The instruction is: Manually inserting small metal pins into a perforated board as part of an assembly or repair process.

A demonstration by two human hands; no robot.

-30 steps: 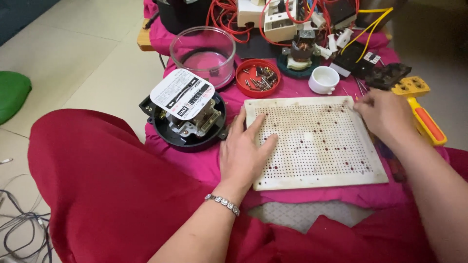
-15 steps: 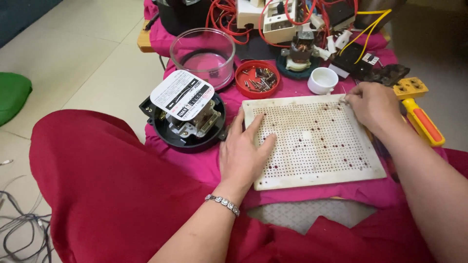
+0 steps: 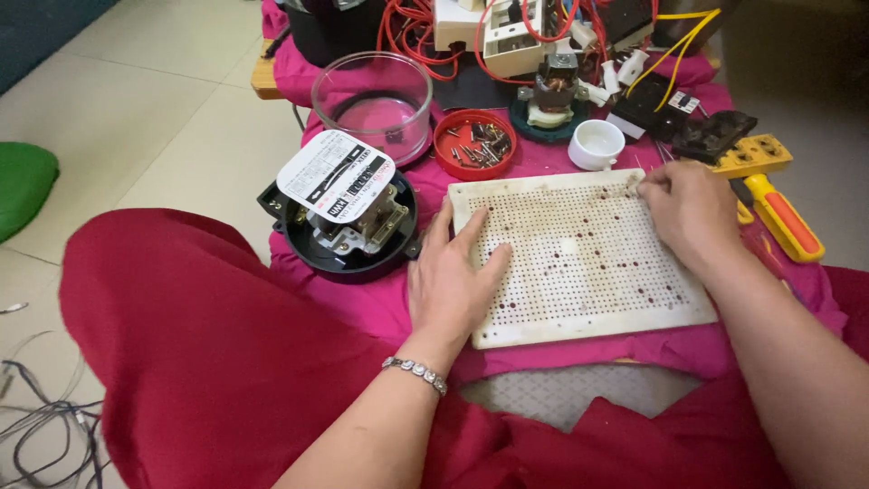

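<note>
White perforated board [image 3: 579,258] lies flat at centre frame on the pink cloth [image 3: 543,158] covering the desk; some holes stained dark red. Left hand [image 3: 448,281] rests palm down, fingers spread open, over the board's lower left edge and corner, gripping nothing. Beaded bracelet [image 3: 415,373] on that wrist. Right hand [image 3: 692,213] sits at the board's upper right corner, fingers curled in and tips pinched together against the surface; cannot tell if anything is held between them.

Left of the board, just beside the left hand: round black meter base [image 3: 339,222] with a white label plate tilted on top. Upper left of it, a clear glass dome [image 3: 371,104]. Above the board, a red dish of screws [image 3: 474,143] and a small white cup [image 3: 596,143], near each other. Right edge of frame: yellow and orange tool [image 3: 769,195], partly behind the right hand. Top of frame: tangle of red wires [image 3: 416,27] and white electrical parts. Red cloth over the lap in the lower frame.
</note>
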